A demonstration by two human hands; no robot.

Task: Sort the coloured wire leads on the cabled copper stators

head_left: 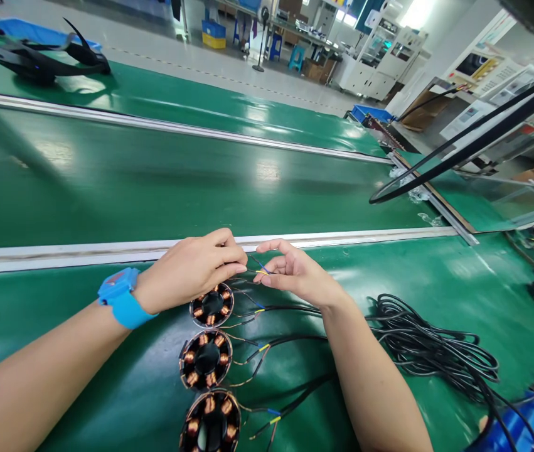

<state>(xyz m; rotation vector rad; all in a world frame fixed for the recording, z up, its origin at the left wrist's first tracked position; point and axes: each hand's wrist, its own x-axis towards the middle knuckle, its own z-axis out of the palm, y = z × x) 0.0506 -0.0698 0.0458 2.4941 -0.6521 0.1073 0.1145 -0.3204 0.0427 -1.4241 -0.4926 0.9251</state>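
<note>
Pinching thin stator lead wires (258, 271) between left hand (191, 270) and right hand (295, 273), wires running 3-to-9, stator (211, 306) sitting at 6 o'clock.

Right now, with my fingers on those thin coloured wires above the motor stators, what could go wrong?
The left hand and right hand pinch fine wire ends between them; a hard tug might snap a strand. The leads run down to the top stator, so pulling could drag it across the green belt. The black cable pile beside the right forearm could snag.
</note>
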